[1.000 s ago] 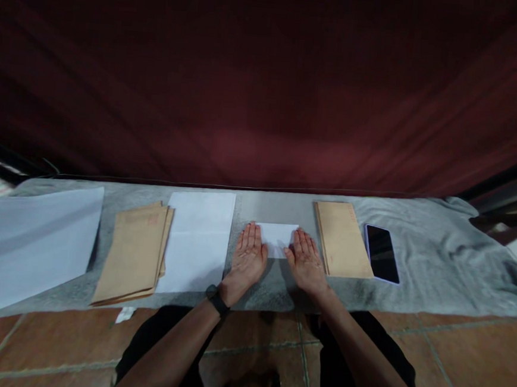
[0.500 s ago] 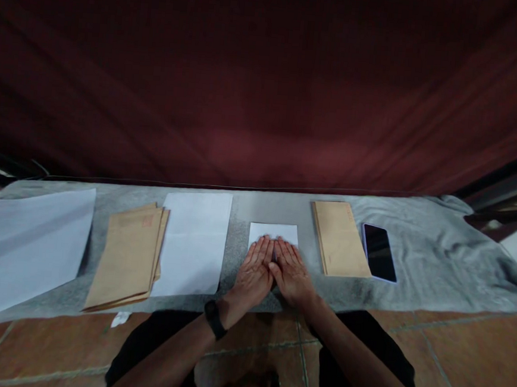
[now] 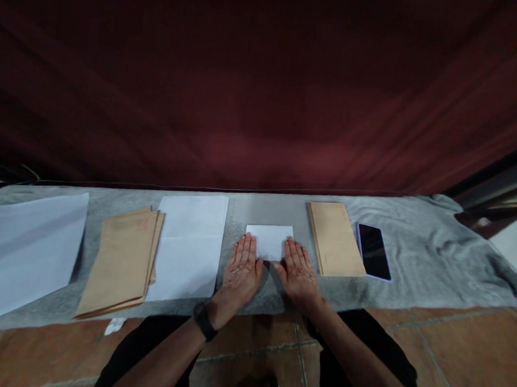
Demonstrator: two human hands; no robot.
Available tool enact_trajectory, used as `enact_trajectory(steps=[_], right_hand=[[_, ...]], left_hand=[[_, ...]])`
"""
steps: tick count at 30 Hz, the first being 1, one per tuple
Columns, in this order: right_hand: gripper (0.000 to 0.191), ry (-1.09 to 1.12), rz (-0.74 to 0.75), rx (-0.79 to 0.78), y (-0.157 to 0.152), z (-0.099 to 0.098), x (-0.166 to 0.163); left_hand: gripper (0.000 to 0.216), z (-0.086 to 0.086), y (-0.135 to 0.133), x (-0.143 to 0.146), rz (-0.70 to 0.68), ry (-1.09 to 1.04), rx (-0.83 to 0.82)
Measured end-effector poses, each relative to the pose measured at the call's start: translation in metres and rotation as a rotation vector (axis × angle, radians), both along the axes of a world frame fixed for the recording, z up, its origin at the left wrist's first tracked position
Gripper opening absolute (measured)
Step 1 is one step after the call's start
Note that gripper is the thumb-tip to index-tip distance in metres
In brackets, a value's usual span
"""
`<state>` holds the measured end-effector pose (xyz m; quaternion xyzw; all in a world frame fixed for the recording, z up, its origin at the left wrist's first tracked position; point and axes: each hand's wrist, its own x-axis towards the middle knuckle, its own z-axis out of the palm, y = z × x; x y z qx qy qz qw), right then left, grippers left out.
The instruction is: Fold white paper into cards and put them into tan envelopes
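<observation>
A small folded sheet of white paper lies flat on the grey cloth between my hands. My left hand rests palm down at its left edge, fingers stretched out and thumb apart. On the right edge lies my right hand, also flat with its fingers extended. The fingertips of both hands cover the side edges of the paper. Left of my left hand is a stack of larger white sheets. To the right of my right hand sit several brown envelopes.
More brown envelopes lie fanned at the left, beside a large white sheet. A phone lies right of the right-hand envelopes. The grey cloth is rumpled there. A dark red curtain hangs behind, and a paper scrap is near the front edge.
My hands have moved apart from the middle of the folded paper out to its left and right edges, uncovering more of it. The view has shifted slightly.
</observation>
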<state>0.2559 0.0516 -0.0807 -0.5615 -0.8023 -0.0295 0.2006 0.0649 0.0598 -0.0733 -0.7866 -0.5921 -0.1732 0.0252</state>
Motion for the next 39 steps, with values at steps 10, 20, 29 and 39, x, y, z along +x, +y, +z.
enact_trajectory(steps=[10,20,29,39], right_hand=[[0.062,0.008,0.181,-0.103,-0.009,0.011,-0.010],[0.070,-0.016,0.124,-0.072,-0.011,0.007,-0.005],[0.072,-0.020,0.070,-0.052,-0.012,0.003,0.001],[0.072,-0.021,0.051,-0.051,-0.012,0.000,-0.001]], left_hand=[[0.064,0.004,-0.022,0.009,-0.242,0.058,-0.057],[0.067,0.004,-0.024,0.002,-0.160,0.061,-0.033],[0.071,0.003,-0.025,-0.001,-0.050,0.050,-0.024],[0.066,0.020,-0.006,0.003,-0.111,-0.010,-0.029]])
